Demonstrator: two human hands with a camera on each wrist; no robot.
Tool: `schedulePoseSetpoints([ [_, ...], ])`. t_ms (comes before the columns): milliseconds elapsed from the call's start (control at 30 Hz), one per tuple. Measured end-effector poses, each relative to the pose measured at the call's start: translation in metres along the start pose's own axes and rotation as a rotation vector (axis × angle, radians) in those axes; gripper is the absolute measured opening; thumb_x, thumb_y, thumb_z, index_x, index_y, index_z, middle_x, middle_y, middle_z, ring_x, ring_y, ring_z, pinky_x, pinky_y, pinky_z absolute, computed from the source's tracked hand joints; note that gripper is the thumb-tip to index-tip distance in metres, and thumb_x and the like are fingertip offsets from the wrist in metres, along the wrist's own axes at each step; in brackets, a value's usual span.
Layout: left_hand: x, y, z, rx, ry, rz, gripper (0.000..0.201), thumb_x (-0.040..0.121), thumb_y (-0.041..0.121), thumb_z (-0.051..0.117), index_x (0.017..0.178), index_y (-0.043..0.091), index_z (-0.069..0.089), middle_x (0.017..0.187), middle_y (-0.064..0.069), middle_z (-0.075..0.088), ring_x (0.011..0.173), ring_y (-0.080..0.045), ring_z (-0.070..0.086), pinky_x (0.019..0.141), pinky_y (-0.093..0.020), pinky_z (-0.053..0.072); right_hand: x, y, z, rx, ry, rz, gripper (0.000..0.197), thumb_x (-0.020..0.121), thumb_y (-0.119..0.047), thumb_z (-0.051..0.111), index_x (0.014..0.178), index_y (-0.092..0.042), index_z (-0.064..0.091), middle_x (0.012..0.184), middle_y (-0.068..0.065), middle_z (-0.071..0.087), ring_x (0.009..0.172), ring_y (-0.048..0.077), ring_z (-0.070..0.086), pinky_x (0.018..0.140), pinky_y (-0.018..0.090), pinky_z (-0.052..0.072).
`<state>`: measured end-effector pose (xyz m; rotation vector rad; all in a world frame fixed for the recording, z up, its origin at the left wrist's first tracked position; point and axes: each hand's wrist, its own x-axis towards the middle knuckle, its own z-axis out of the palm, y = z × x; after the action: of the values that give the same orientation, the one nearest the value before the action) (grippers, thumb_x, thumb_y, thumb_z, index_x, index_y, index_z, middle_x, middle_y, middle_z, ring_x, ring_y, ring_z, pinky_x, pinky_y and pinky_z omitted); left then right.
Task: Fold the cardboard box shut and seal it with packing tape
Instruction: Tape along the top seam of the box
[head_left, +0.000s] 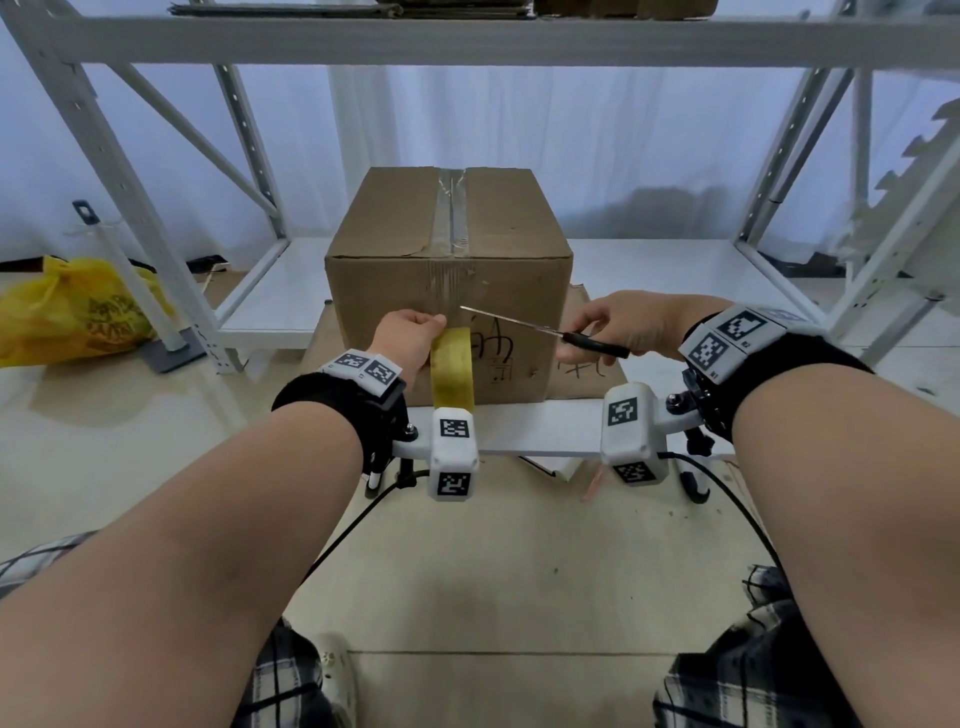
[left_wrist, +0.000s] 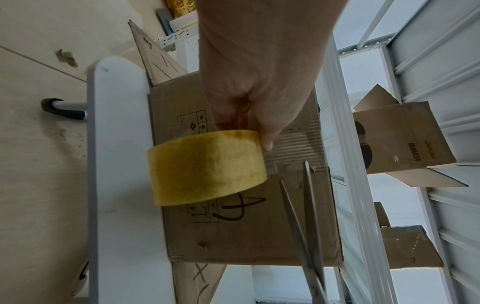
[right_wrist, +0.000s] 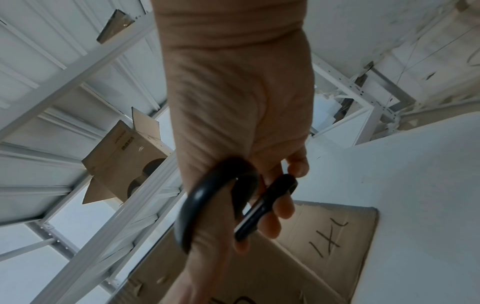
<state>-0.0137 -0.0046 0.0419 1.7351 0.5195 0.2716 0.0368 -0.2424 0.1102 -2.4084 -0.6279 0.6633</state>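
Note:
A brown cardboard box stands closed on a low white shelf board, with clear tape along its top seam and down the front face. My left hand grips a yellowish roll of packing tape against the box front; the roll hangs below the fingers. My right hand holds black-handled scissors, blades parted and pointing left at the tape just above the roll. Finger loops wrap the thumb and fingers.
White metal racking frames the box on both sides and overhead. A yellow plastic bag lies on the floor at left. Flattened cardboard lies under the box. Other open boxes sit on shelves behind.

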Motion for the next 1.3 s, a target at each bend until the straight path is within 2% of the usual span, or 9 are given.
schedulePoseSetpoints([
  [100, -0.001, 0.0, 0.0, 0.006, -0.009, 0.005, 0.023, 0.093, 0.021, 0.059, 0.072, 0.015, 0.052, 0.067, -0.004, 0.051, 0.057, -0.017, 0.048, 0.049, -0.025, 0.042, -0.001, 0.004, -0.001, -0.027, 0.022, 0.04, 0.035, 0.079, -0.034, 0.075, 0.103, -0.01, 0.065, 0.073, 0.001, 0.059, 0.061, 0.009, 0.051, 0.04, 0.008, 0.036],
  [267, 0.0, 0.0, -0.005, 0.026, -0.037, 0.032, 0.024, 0.093, 0.019, 0.059, 0.071, 0.013, 0.052, 0.066, -0.004, 0.05, 0.056, -0.017, 0.046, 0.054, -0.028, 0.043, 0.011, -0.005, -0.001, -0.042, 0.018, 0.032, 0.037, 0.077, -0.041, 0.074, 0.104, -0.018, 0.064, 0.084, 0.0, 0.063, 0.065, 0.008, 0.055, 0.054, 0.018, 0.036],
  [433, -0.003, 0.001, -0.01, 0.048, -0.071, 0.063, 0.015, 0.094, 0.019, 0.058, 0.088, 0.005, 0.058, 0.069, -0.003, 0.053, 0.058, -0.013, 0.05, 0.049, -0.021, 0.046, 0.023, -0.014, -0.001, -0.066, -0.022, 0.013, 0.038, 0.08, -0.041, 0.071, 0.109, -0.018, 0.063, 0.087, 0.001, 0.064, 0.068, 0.008, 0.056, 0.058, 0.02, 0.036],
  [567, -0.001, -0.001, -0.013, 0.05, -0.079, 0.078, 0.016, 0.093, 0.019, 0.059, 0.088, 0.004, 0.057, 0.07, -0.003, 0.054, 0.061, -0.015, 0.05, 0.057, -0.026, 0.046, 0.028, -0.013, -0.008, -0.055, -0.048, 0.009, 0.041, 0.075, -0.043, 0.073, 0.107, -0.019, 0.065, 0.085, 0.002, 0.063, 0.068, 0.009, 0.054, 0.058, 0.021, 0.036],
  [733, -0.002, 0.001, -0.012, 0.07, -0.079, 0.076, 0.017, 0.093, 0.02, 0.059, 0.086, 0.004, 0.057, 0.07, -0.002, 0.053, 0.06, -0.014, 0.048, 0.057, -0.025, 0.045, 0.028, -0.017, -0.012, -0.047, -0.078, 0.0, 0.043, 0.072, -0.045, 0.072, 0.106, -0.019, 0.066, 0.084, 0.002, 0.064, 0.069, 0.009, 0.054, 0.06, 0.021, 0.036],
  [933, 0.001, -0.001, -0.013, 0.081, -0.074, 0.058, 0.019, 0.091, 0.023, 0.062, 0.076, 0.012, 0.058, 0.071, -0.004, 0.055, 0.064, -0.016, 0.051, 0.068, -0.033, 0.049, 0.033, -0.025, -0.011, -0.062, -0.112, 0.006, 0.053, 0.054, -0.054, 0.075, 0.097, -0.024, 0.069, 0.082, -0.001, 0.065, 0.069, 0.008, 0.054, 0.059, 0.021, 0.035],
  [1067, -0.001, 0.0, -0.013, 0.056, -0.089, 0.052, 0.018, 0.092, 0.021, 0.06, 0.077, 0.011, 0.058, 0.07, -0.003, 0.054, 0.061, -0.014, 0.05, 0.061, -0.027, 0.047, 0.039, -0.027, -0.011, -0.063, -0.138, -0.003, 0.065, 0.045, -0.062, 0.076, 0.097, -0.024, 0.07, 0.085, 0.003, 0.066, 0.074, 0.012, 0.054, 0.066, 0.026, 0.037],
  [1167, -0.003, 0.001, -0.013, 0.045, -0.087, 0.046, 0.015, 0.092, 0.02, 0.06, 0.086, 0.006, 0.06, 0.07, -0.003, 0.053, 0.06, -0.014, 0.049, 0.058, -0.025, 0.046, 0.045, -0.03, -0.008, -0.059, -0.142, -0.019, 0.062, 0.048, -0.058, 0.077, 0.099, -0.023, 0.071, 0.085, 0.0, 0.065, 0.07, 0.009, 0.055, 0.066, 0.023, 0.039],
  [1300, -0.003, 0.001, -0.014, 0.035, -0.084, 0.042, 0.014, 0.092, 0.019, 0.06, 0.084, 0.007, 0.059, 0.067, -0.002, 0.052, 0.056, -0.012, 0.048, 0.046, -0.017, 0.045, 0.051, -0.032, -0.006, -0.051, -0.123, -0.046, 0.038, 0.072, -0.042, 0.077, 0.101, -0.019, 0.07, 0.08, -0.005, 0.065, 0.067, 0.005, 0.056, 0.059, 0.015, 0.041],
])
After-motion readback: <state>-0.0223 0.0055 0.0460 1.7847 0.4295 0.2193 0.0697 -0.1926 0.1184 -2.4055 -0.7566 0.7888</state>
